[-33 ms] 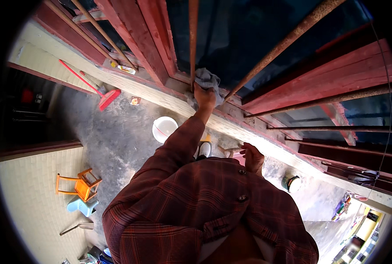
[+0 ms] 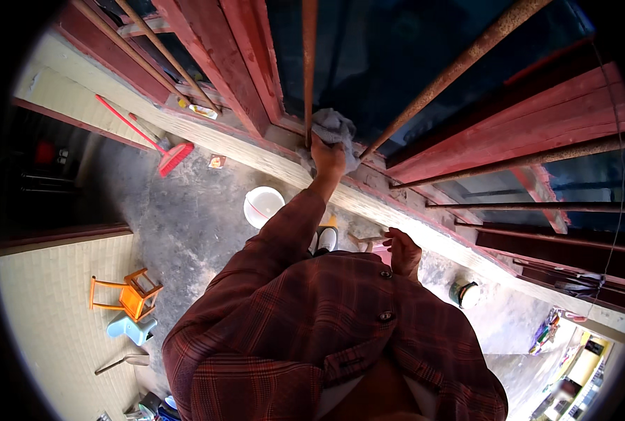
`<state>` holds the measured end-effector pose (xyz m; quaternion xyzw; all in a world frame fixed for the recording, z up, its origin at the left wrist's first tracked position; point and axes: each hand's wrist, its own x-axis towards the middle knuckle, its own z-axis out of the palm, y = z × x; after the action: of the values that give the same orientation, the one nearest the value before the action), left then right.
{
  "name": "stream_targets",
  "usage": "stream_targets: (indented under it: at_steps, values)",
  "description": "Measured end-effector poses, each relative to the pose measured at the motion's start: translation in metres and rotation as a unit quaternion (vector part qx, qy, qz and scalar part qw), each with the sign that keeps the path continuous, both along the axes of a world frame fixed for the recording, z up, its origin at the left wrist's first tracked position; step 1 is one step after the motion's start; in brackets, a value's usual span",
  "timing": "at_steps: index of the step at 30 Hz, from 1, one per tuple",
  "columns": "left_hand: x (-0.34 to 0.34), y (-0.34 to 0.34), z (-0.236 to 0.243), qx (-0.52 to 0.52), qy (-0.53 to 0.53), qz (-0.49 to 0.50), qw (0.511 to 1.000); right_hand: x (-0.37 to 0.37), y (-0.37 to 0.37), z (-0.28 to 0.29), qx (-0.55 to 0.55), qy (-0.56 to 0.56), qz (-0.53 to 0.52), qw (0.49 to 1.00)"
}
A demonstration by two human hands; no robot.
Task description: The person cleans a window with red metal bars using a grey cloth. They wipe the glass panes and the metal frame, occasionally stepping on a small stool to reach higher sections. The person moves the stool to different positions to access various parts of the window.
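Observation:
A crumpled grey cloth is gripped in my left hand, which reaches out to the window sill. The hand presses it down between a thin upright rusty bar and a thicker slanting rusty bar. Behind the cloth is the dark window pane, set in a worn red wooden frame. Close to the front of my plaid jacket, my right hand hangs with its fingers loosely bent and apart, and nothing shows in it.
More rusty bars cross the window at right. On the floor below stand a white basin, a red broom by the wall and a lidded bucket. A wooden stool and a light-blue stool are at left.
The cloth and my left hand have shifted very slightly on the sill. My right hand stays where it was.

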<state>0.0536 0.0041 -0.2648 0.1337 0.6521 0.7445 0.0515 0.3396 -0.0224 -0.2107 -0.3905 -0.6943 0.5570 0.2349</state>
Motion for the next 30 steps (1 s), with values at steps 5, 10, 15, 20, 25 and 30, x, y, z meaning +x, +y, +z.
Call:
stream_targets:
  at_steps: [5, 10, 15, 20, 25, 30]
  values:
    - [0.024, -0.045, 0.062, 0.088, -0.073, -0.176, 0.978, -0.007, 0.006, 0.005, -0.009, 0.029, 0.008, 1.000]
    - [0.003, -0.122, 0.118, 0.171, -0.203, -0.232, 0.936, -0.001, 0.015, 0.001, -0.015, 0.045, 0.000, 0.999]
    - [-0.060, -0.147, 0.135, 0.187, -0.126, -0.076, 0.971, 0.005, 0.015, -0.003, -0.019, 0.043, -0.014, 0.999]
    - [-0.111, -0.106, 0.140, 0.091, 0.054, -0.164, 0.981, 0.000, 0.010, 0.000, -0.040, 0.014, 0.000, 0.999]
    - [-0.140, -0.064, 0.116, 0.037, 0.118, -0.292, 0.948, 0.011, 0.012, -0.016, -0.036, 0.037, -0.002, 0.999]
    - [-0.141, -0.063, 0.079, -0.149, 0.184, -0.320, 0.917, 0.003, 0.010, -0.009, -0.035, -0.018, 0.006, 0.999]
